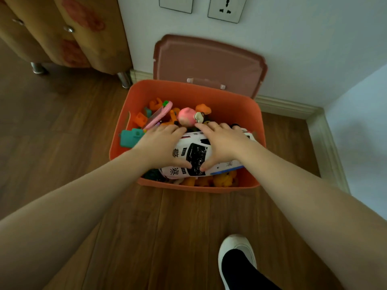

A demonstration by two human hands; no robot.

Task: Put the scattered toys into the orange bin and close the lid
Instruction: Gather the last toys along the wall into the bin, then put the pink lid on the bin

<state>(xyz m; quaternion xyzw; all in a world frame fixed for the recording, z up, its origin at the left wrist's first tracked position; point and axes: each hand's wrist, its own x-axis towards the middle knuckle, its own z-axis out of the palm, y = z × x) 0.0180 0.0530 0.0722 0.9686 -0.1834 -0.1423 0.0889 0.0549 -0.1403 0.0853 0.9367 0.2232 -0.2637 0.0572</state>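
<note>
An orange bin stands on the wooden floor by the wall, its pinkish lid swung up and leaning back against the wall. Inside lie several toys: a pink round doll, a teal block, orange pieces. A white toy police car lies across the top of the pile. My left hand and my right hand both lie over the car, fingers spread across its far side and thumbs on its near side.
A wooden cabinet on metal legs stands at the back left. Wall sockets sit above the bin. A white baseboard runs into the corner on the right. My foot in a white shoe is on the floor below.
</note>
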